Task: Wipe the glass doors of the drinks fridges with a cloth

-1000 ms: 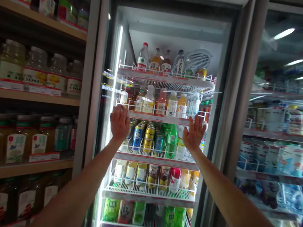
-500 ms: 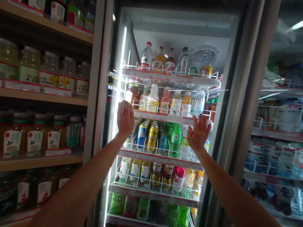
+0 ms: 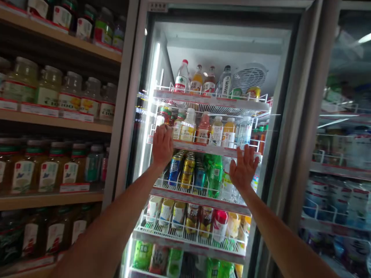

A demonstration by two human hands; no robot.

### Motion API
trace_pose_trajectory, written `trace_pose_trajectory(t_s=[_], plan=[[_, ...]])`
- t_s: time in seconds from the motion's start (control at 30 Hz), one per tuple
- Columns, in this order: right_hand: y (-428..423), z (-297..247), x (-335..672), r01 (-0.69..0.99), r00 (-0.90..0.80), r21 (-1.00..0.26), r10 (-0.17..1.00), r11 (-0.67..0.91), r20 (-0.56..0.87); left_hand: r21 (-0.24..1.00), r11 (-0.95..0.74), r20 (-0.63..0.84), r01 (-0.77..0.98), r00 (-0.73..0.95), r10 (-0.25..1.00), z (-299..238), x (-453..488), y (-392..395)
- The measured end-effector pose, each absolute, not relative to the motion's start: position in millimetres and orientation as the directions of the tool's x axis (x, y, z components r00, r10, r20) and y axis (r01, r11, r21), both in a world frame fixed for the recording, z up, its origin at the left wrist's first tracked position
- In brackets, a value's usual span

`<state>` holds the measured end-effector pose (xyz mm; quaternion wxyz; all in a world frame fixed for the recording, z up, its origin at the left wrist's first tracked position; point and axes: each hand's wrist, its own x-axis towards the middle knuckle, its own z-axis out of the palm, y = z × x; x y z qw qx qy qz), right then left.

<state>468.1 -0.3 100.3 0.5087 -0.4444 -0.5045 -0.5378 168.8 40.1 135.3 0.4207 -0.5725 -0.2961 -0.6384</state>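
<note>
Both my hands are raised in front of a lit drinks fridge (image 3: 203, 101) with shelves of bottles and cans. My left hand (image 3: 162, 146) is up at the left, its fingers pointing upward and fairly close together, nothing visible in it. It overlaps the left end of the second shelf, near a yellow-labelled bottle (image 3: 188, 129). My right hand (image 3: 244, 168) is open at the right, fingers spread, in front of the clear bottles on the third shelf. Whether either palm touches the glass, I cannot tell. Between the hands show a gold can (image 3: 188, 172) and a green bottle (image 3: 215, 175).
At the left, wooden shelves (image 3: 58, 114) carry rows of jars and bottles. A metal frame (image 3: 123, 100) divides them from the fridge. Another glass-fronted cooler (image 3: 342, 166) stands at the right. Faint reflections show on the fridge's glass.
The view has shifted slightly, so the fridge and shelves sit a little lower. My left hand has moved a little to the right; my right hand keeps nearly the same pose, slightly lower.
</note>
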Motion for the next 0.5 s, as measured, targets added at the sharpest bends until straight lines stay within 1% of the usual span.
trace_pose_trajectory(t_s=[0.03,0.07,0.1,0.13,0.17,0.2,0.23,0.27,0.3,0.33,0.43,0.47,0.5], plan=[[-0.5,100.5,467.8,0.996,-0.082,0.085,-0.098,0.026,0.992,-0.064,-0.476,0.978,0.877,-0.039,-0.203,136.2,171.0,40.9],[-0.8,100.7,467.5,0.996,-0.079,0.082,-0.100,0.025,0.992,-0.089,-0.477,0.977,0.874,-0.016,-0.211,134.2,178.5,40.2],[-1.1,100.9,467.3,0.996,-0.080,0.083,-0.104,0.023,0.991,-0.171,-0.475,0.973,0.863,0.072,-0.219,129.9,190.0,38.2],[-1.5,101.1,467.2,0.996,-0.084,0.087,-0.109,0.021,0.991,-0.283,-0.473,0.953,0.835,0.192,-0.233,124.3,203.5,35.2],[-2.0,101.3,467.2,0.996,-0.089,0.092,-0.115,0.020,0.989,-0.400,-0.470,0.915,0.787,0.316,-0.250,118.5,216.7,31.9],[-2.5,101.4,467.2,0.995,-0.093,0.096,-0.119,0.020,0.989,-0.490,-0.464,0.872,0.738,0.413,-0.264,113.9,227.1,29.0],[-2.9,101.5,467.2,0.995,-0.096,0.100,-0.120,0.021,0.988,-0.544,-0.455,0.839,0.705,0.471,-0.273,111.3,232.9,26.8],[-3.2,101.6,467.1,0.995,-0.097,0.100,-0.119,0.024,0.988,-0.557,-0.445,0.830,0.701,0.486,-0.274,111.3,233.2,25.9],[-3.4,101.6,467.1,0.995,-0.095,0.099,-0.115,0.026,0.989,-0.528,-0.438,0.849,0.728,0.455,-0.268,114.0,228.0,26.4],[-3.4,101.7,466.9,0.995,-0.092,0.096,-0.112,0.029,0.989,-0.461,-0.437,0.887,0.772,0.383,-0.259,119.1,218.4,28.2],[-2.5,101.7,466.4,0.995,-0.093,0.098,-0.116,0.033,0.989,-0.146,-0.466,0.972,0.872,0.038,-0.233,140.9,183.0,38.7],[-2.1,101.8,466.3,0.995,-0.093,0.097,-0.120,0.032,0.988,-0.060,-0.481,0.972,0.875,-0.059,-0.228,146.6,176.4,41.9],[-1.8,101.8,466.3,0.995,-0.092,0.097,-0.125,0.031,0.988,-0.011,-0.492,0.966,0.870,-0.118,-0.229,150.2,174.9,44.1]])
